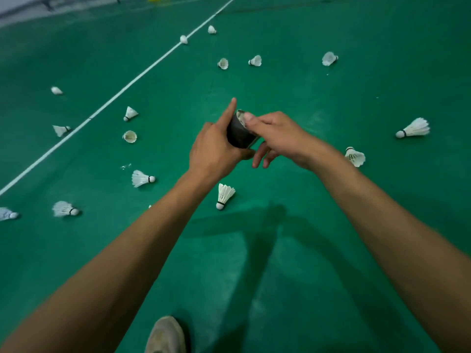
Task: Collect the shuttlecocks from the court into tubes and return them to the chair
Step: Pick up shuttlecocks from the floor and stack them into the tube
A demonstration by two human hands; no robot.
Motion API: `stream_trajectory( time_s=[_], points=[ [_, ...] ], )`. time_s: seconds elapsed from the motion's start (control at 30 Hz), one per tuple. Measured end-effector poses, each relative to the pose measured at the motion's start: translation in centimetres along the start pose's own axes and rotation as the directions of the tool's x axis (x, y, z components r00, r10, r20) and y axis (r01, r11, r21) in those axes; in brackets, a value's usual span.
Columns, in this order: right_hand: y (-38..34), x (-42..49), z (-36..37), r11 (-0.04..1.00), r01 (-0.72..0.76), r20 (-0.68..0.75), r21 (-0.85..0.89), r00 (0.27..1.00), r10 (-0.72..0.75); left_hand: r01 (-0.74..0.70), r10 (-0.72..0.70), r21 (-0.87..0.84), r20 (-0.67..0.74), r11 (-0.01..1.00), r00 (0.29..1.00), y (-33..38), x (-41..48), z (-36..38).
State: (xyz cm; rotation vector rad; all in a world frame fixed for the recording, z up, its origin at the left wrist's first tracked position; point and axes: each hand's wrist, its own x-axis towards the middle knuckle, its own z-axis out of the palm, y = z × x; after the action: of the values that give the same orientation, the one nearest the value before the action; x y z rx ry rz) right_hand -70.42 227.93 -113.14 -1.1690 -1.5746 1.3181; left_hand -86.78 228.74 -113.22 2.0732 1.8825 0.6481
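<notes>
While your left hand (216,151) clamps the tube (238,132) | right hand (277,135) fingers pinch its rim, likely opening it | next: stoop for the nearest shuttlecock (224,196).

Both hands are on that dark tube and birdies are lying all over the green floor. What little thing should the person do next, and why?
Probably bend down for the nearest shuttlecock, just below the hands. The left hand grips the dark tube while the right hand has its thumb at the tube's top end and holds nothing else that I can see, so it seems free to pick up. Whether the tube is open is unclear.
</notes>
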Motion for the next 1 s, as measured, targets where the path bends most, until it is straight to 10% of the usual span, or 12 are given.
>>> stream_trajectory(
  time_s=[0.17, 0.57, 0.9, 1.0],
  points=[
    [0.4, -0.5, -2.2, 0.991, 0.110, -0.374, -0.079, 0.918, -0.132, -0.039, 0.039, -0.008, 0.020, 0.999, 0.999, 0.4, 0.9, 1.3],
    [-0.5, -2.4, -3.5, 0.909, -0.185, -0.206, -0.374, 0.972, 0.113, -0.201, 0.202, -0.021, 0.140, 0.979, 0.969, 2.5, 2.3, 3.9],
    [1.2, 1.4, -4.9, 0.896, -0.444, -0.048, -0.019, 0.895, 0.443, -0.322, 0.308, 0.051, 0.187, 0.945, 0.933, 3.9, 5.6, 5.8],
    [3.7, 2.9, -6.6, 0.917, -0.226, -0.356, 0.328, 0.870, 0.342, -0.281, 0.272, 0.030, 0.177, 0.959, 0.946, 4.6, 7.8, 6.6]
  ],
)
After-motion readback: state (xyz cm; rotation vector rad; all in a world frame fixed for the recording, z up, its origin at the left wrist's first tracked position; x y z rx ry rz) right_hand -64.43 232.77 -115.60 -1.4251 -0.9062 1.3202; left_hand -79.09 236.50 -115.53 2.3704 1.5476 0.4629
